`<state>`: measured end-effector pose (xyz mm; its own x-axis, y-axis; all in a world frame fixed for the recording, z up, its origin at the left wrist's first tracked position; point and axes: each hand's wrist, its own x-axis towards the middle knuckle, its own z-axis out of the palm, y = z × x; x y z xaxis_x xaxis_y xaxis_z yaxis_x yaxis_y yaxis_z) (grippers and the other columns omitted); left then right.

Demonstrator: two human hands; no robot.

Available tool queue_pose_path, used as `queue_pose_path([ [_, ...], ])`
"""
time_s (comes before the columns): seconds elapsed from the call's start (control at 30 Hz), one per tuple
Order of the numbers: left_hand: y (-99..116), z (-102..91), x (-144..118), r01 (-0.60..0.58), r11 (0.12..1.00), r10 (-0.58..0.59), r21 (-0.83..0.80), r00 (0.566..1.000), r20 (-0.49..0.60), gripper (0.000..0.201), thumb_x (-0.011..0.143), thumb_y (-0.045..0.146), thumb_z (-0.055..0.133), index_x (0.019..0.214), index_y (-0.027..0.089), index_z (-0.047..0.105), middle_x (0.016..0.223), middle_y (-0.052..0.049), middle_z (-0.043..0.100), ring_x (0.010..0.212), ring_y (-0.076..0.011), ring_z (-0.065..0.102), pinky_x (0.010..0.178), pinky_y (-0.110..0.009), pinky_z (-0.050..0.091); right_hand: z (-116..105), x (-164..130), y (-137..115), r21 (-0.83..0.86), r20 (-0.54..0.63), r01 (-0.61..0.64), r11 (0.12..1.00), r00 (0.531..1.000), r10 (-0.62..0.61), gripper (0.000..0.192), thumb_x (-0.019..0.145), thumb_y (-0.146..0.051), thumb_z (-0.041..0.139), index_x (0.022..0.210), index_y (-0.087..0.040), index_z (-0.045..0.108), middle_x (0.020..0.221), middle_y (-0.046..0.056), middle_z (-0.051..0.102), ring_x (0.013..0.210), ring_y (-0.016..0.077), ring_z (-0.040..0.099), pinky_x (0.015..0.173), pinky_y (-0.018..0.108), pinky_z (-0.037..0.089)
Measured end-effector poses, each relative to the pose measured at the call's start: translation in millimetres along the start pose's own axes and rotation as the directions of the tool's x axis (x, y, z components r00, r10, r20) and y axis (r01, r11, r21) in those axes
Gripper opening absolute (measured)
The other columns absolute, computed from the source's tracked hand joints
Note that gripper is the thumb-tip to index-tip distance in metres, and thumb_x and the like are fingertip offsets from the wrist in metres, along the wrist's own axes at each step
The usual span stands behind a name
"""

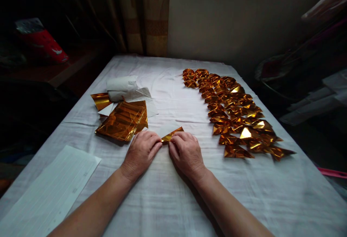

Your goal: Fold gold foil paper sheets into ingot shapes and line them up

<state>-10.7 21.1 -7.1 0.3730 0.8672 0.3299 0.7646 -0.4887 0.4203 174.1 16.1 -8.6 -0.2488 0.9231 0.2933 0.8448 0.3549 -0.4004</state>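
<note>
Forearms come in from the bottom edge, both hands palm-down on the white tablecloth (173, 201). Left hand (141, 153) and right hand (186, 153) meet fingertip to fingertip, pinching a small gold foil piece (171, 134) pressed flat on the cloth. The piece pokes out just beyond the fingertips; long axis runs left-low to right-high, and both hands are equally near. Fingers curled, closed on its near edge. Left of the hands: stack of gold foil sheets (122, 120), white backing papers (125, 88) behind it, lined paper sheet (51, 190) nearer. Right: rows of folded gold foil pieces (235, 110).
</note>
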Motion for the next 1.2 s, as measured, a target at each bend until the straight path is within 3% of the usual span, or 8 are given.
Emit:
queue_pose_path([
  [0.17, 4.3, 4.1, 4.2, 0.094, 0.991, -0.098, 0.097, 0.995, 0.032, 0.016, 0.095, 0.029, 0.05, 0.083, 0.021, 0.059, 0.089, -0.004, 0.062, 0.089, -0.022, 0.052, 0.083, -0.038, 0.042, 0.0, 5.4, -4.2, -0.023, 0.023, -0.045, 0.999, 0.999, 0.046, 0.014, 0.089, -0.03, 0.058, 0.08, -0.021, 0.062, 0.092, 0.005, 0.065, 0.089, 0.0211, 0.055, 0.079, 0.033, 0.036],
  [0.47, 11.8, 5.1, 10.3, 0.141, 0.975, -0.14, 0.17, 0.99, -0.014, 0.012, 0.091, 0.028, 0.056, 0.081, 0.021, 0.055, 0.085, -0.004, 0.06, 0.086, -0.0228, 0.049, 0.079, -0.037, 0.039, 0.8, 10.2, -2.5, 0.0, 0.027, -0.093, 0.996, 0.995, 0.093, 0.009, 0.089, -0.029, 0.06, 0.084, -0.021, 0.061, 0.09, 0.004, 0.063, 0.086, 0.0202, 0.055, 0.076, 0.032, 0.036],
  [0.8, 9.4, 9.1, 11.1, 0.177, 0.975, -0.175, 0.133, 0.984, -0.027, 0.01, 0.089, 0.026, 0.058, 0.08, 0.022, 0.054, 0.085, -0.003, 0.061, 0.086, -0.0223, 0.05, 0.079, -0.037, 0.038, 3.0, 9.6, -3.6, -0.004, 0.035, -0.094, 0.996, 0.995, 0.094, 0.007, 0.09, -0.026, 0.058, 0.085, -0.022, 0.062, 0.093, 0.004, 0.063, 0.088, 0.0205, 0.054, 0.076, 0.032, 0.034],
  [1.03, 7.1, 9.0, 10.7, 0.188, 0.977, -0.187, 0.1, 0.982, -0.011, 0.007, 0.089, 0.023, 0.057, 0.083, 0.023, 0.054, 0.088, -0.003, 0.061, 0.088, -0.0222, 0.05, 0.08, -0.038, 0.037, 2.2, 15.4, -8.8, -0.037, 0.055, -0.16, 0.986, 0.985, 0.161, 0.02, 0.087, -0.04, 0.065, 0.079, -0.022, 0.062, 0.087, 0.004, 0.061, 0.083, 0.0208, 0.053, 0.072, 0.032, 0.033],
  [1.2, 6.0, 9.0, 10.7, 0.199, 0.977, -0.199, 0.071, 0.98, -0.001, 0.004, 0.089, 0.023, 0.056, 0.086, 0.023, 0.055, 0.09, -0.002, 0.062, 0.089, -0.0219, 0.05, 0.081, -0.037, 0.038, 0.9, 15.4, -2.8, 0.049, 0.07, -0.145, 0.988, 0.988, 0.141, 0.011, 0.087, -0.032, 0.066, 0.081, -0.023, 0.063, 0.087, 0.002, 0.061, 0.083, 0.0191, 0.055, 0.072, 0.031, 0.035],
])
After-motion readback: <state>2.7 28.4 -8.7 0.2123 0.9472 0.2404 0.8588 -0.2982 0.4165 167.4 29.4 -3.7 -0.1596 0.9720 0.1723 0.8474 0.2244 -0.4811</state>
